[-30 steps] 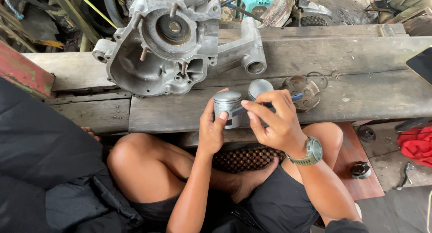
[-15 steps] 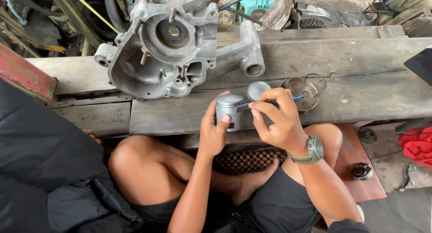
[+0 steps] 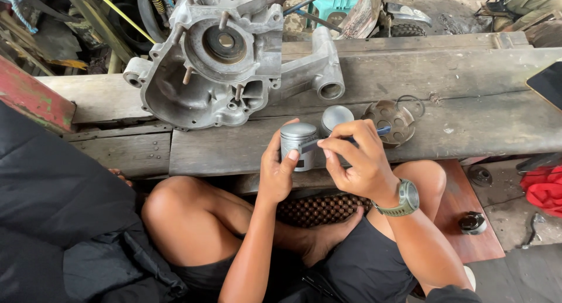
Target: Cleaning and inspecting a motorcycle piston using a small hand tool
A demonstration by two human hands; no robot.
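The left hand [image 3: 280,169] wraps its grip around a grey metal cylindrical piston [image 3: 298,144] just below the large grey aluminium engine casing [image 3: 222,57] on the weathered wooden tabletop [image 3: 468,121], while the right hand [image 3: 360,159] pinches a thin flat blue-handled tool [image 3: 342,140] against it, closer than before.

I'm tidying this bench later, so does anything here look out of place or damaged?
Nothing looks broken or spilled. The left hand holds a metal piston while the right hand sets a thin blade against it. The engine casing lies open-side up on the worn planks, beside a round perforated plate.
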